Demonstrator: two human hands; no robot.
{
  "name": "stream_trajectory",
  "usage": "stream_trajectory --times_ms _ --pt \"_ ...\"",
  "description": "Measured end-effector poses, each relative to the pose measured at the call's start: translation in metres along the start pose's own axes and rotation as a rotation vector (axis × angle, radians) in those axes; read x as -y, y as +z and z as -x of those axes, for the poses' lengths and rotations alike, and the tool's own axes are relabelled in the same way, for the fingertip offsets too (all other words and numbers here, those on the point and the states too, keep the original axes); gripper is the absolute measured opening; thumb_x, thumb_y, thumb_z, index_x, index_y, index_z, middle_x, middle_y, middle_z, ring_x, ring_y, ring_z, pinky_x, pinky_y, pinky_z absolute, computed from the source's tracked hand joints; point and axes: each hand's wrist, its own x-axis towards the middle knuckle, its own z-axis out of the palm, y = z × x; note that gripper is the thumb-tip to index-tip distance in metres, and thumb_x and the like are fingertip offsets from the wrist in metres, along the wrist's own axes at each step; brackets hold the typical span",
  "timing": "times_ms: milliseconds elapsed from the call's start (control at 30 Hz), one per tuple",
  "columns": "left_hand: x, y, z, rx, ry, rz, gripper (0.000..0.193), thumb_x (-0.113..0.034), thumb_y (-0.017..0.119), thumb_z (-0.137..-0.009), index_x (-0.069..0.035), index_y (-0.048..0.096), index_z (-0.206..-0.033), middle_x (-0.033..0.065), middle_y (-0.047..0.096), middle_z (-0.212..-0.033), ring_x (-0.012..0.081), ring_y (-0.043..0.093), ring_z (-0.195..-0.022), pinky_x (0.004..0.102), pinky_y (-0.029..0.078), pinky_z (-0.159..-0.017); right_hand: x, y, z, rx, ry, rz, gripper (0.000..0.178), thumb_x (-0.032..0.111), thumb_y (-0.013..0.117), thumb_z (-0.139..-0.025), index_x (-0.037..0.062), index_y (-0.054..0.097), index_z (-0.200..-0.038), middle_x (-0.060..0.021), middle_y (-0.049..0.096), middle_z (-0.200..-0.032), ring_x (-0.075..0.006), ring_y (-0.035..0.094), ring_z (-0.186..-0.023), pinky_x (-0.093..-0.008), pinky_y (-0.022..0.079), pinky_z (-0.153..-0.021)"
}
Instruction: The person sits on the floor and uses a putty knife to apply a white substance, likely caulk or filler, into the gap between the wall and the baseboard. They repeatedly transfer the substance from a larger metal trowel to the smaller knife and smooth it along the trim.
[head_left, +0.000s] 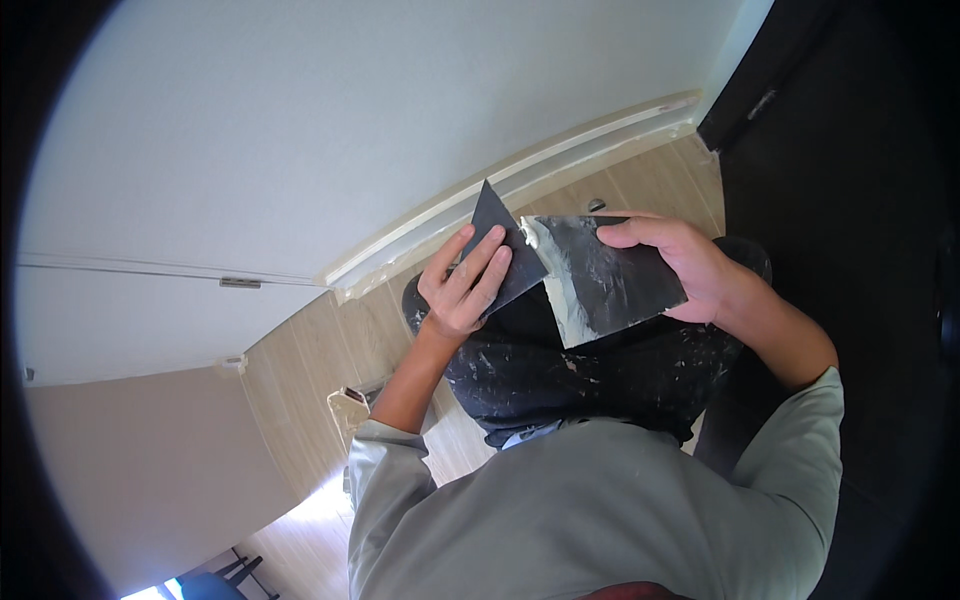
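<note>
White wall and pale baseboard (520,180) meet a light wood floor (300,400) behind the hands. Left hand (462,285), forearm bent upward, grips a dark triangular blade (495,235) with fingers flat across it. Right hand (680,265) clasps a dark rectangular plate (610,285), thumb on its top edge; whitish putty (555,290) lines its left edge, where the blade touches. Both sit above paint-spattered dark trousers (590,375).

The flat dark grey rectangular metal blade (610,285) carries whitish smears and a cream strip along one edge. The smaller dark grey pointed blade (497,240) is plain. Black trousers (590,375) show white speckles; the wooden plank floor (300,390) is pale beige.
</note>
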Motion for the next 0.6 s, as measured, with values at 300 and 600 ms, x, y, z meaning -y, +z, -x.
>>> stream_trajectory --times_ms 300,600 --pt "-0.012 0.019 0.040 -0.272 -1.415 0.611 0.044 -0.036 0.050 -0.102 0.003 0.061 -0.119 0.0172 0.066 -0.115 0.0256 0.064 -0.105 0.0407 0.051 -0.094 0.051 -0.104 -0.037 -0.058 -0.276 -0.017 0.036 0.027 0.055 -0.099 -0.0007 0.060 -0.120 -0.0120 0.068 -0.109 -0.0214 0.066 -0.102 -0.0349 0.052 -0.093" --pt "0.033 -0.045 0.136 -0.893 -1.639 1.694 0.030 -0.023 0.051 -0.102 -0.003 0.062 -0.121 0.0109 0.069 -0.115 0.0207 0.066 -0.101 0.0343 0.057 -0.086 0.132 -0.334 -0.088 -0.812 -0.764 2.064 0.053 0.003 0.054 -0.089 0.0126 0.051 -0.140 -0.0100 0.058 -0.123 -0.0259 0.050 -0.119 -0.0361 0.040 -0.103"
